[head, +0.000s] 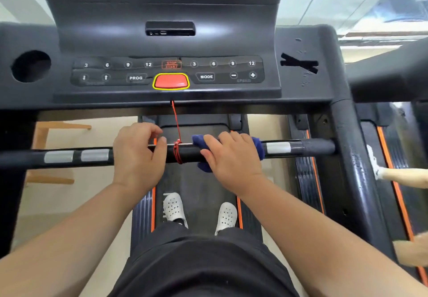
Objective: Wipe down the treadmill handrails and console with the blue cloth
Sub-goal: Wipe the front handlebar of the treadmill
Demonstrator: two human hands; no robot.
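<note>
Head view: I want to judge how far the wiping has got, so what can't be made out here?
All in the head view:
- blue cloth: mostly under the right hand; only its ends show.
- front handrail: middle covered by the left hand and the right hand; cleanliness unreadable.
- console: top cut off by the upper edge; small labels under the arrow buttons blurred.
- side rails: run out of frame.

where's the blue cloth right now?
Head view, right of centre: the blue cloth is draped over the handrail bar under the right hand, just right of the red cord tied round the bar.
</note>
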